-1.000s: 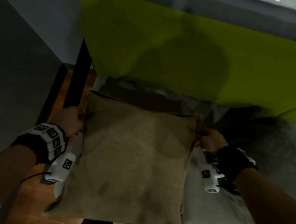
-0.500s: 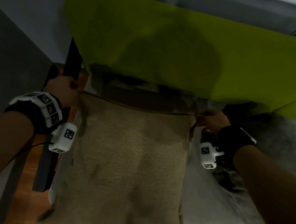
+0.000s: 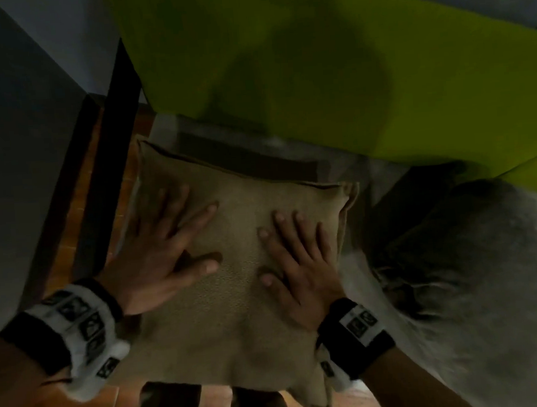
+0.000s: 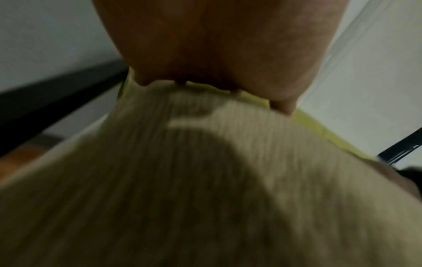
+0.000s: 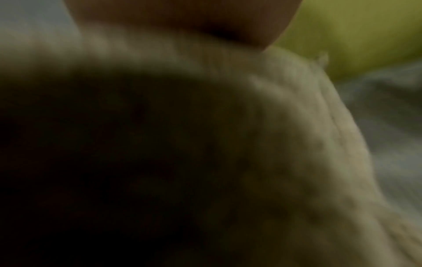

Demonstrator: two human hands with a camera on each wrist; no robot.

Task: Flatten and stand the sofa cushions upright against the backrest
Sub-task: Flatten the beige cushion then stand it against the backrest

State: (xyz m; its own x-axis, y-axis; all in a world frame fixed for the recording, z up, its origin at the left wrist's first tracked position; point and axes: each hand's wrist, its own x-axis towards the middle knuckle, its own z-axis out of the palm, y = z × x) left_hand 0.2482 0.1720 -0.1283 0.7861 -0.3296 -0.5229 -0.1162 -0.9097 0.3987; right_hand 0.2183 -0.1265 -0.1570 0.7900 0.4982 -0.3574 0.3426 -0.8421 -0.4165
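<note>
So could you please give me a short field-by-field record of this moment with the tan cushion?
cushion: tan woven cushion, lying on the sofa seat, not yet upright
left hand: left hand flat on the cushion's left half, fingers spread
right hand: right hand flat on its right half, fingers straight
backrest: lime-green backrest behind the cushion's far edge
neighbour: grey cushion to the right
stage: flattening; standing up still to do

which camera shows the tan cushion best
The head view: nearly the whole tan cushion shows, with the left hand and right hand pressing flat on it. The wrist views show only blurred close-ups of its fabric under each palm.
</note>
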